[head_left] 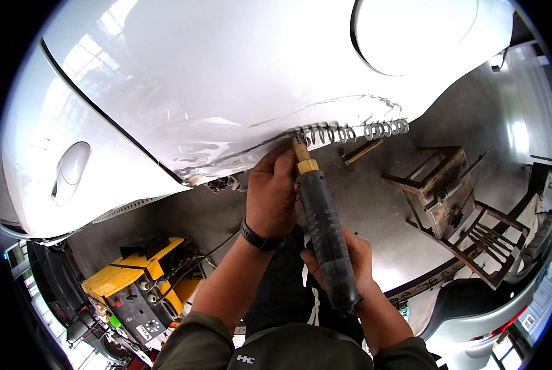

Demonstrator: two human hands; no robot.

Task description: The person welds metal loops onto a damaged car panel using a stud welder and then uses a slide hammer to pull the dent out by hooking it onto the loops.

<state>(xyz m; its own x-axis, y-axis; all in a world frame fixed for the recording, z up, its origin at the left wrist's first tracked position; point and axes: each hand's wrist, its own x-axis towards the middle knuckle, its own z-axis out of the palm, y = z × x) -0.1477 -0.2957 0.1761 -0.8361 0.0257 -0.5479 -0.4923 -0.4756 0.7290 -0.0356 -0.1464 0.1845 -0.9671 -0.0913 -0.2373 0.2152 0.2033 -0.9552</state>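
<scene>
A black dent-pulling weld gun (328, 237) with a brass-coloured nose points up at the dented lower edge of a white car panel (226, 74). My right hand (357, 256) is wrapped round its handle, the fingers partly hidden behind it. Closed beside the brass nose, my left hand (273, 194) has its fingertips at the panel edge by the gun's tip; whatever they pinch is hidden. From the tip rightward, a row of metal ring washers (384, 129) stands along the creased edge, with a gap partway. Scratches and creases run above the row.
At lower left stands a yellow and black machine (134, 277) with cables. A rusty metal stand (439, 185) and a slatted wooden frame (488, 243) are on the right. A loose bumper (485, 320) lies at lower right. A bar (363, 152) is below the washers.
</scene>
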